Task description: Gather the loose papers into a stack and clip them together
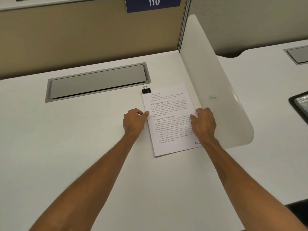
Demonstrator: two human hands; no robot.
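Observation:
A stack of printed white papers [168,120] lies flat on the white desk [83,147], its edges lined up. A black binder clip [146,90] with its wire handles up sits on the stack's far left corner. My left hand [134,122] touches the stack's left edge, thumb on the top sheet and fingers curled. At the right edge my right hand [204,122] rests on the paper with its fingertips on the top sheet. Both forearms reach in from the bottom of the view.
A grey cable hatch [98,81] is set into the desk behind the papers. A white curved divider [216,90] stands just right of the stack. A beige partition [83,34] with a blue "110" sign [153,3] closes the back. A dark object [300,104] lies on the neighbouring desk.

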